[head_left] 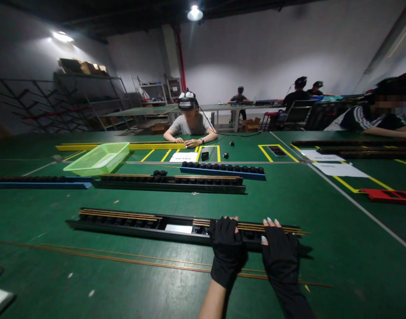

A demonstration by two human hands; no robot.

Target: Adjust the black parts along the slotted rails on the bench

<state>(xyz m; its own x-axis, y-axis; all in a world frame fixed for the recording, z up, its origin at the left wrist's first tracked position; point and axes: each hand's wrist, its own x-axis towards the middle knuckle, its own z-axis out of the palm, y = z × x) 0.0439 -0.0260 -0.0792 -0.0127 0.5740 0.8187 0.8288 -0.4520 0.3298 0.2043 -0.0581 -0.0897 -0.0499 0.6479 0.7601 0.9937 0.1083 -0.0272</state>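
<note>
A long black strip housing point(139, 223) lies across the green table in front of me, with thin copper bars point(119, 215) laid along its top. Both my hands wear black fingerless gloves. My left hand point(226, 248) rests flat on the housing near its right end, fingers stretched over the copper bars. My right hand point(280, 252) lies flat beside it, fingertips on the bars at the right end point(289, 229). Neither hand grips anything. More loose copper rods point(123, 257) lie on the table just before the housing.
A second black strip point(169, 182) and blue-based strips point(222, 170) lie farther back, beside a green plastic basket point(98, 159). A red strip point(388, 196) sits at the right. A person point(189, 124) works opposite on a yellow strip; other people sit at the right and far back.
</note>
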